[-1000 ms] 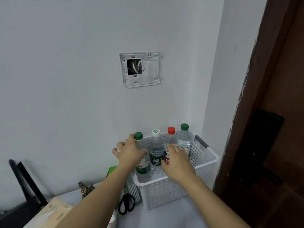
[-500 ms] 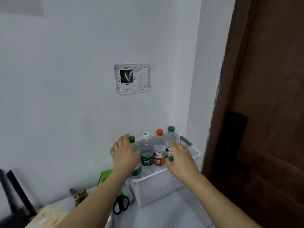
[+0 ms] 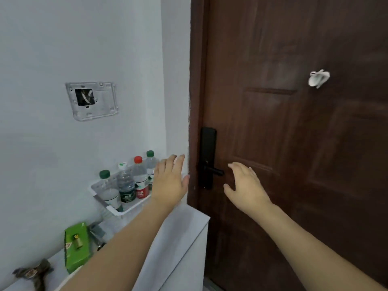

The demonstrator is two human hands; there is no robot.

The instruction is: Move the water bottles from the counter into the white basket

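Note:
The white basket stands on the white counter against the wall, at the lower left. Several water bottles stand upright inside it: one with a dark green cap, one with a white cap, one with a red cap and one with a green cap at the back. My left hand hovers in front of the basket's right end, fingers straight, holding nothing. My right hand is raised before the door, fingers relaxed, empty.
A dark brown door with a black lock handle fills the right side, just past the counter's right edge. A green box lies on the counter left of my left forearm. An open wall plate sits above.
Both hands have let go of the bottles and basket and lifted away to the right. The view has swung right toward the door.

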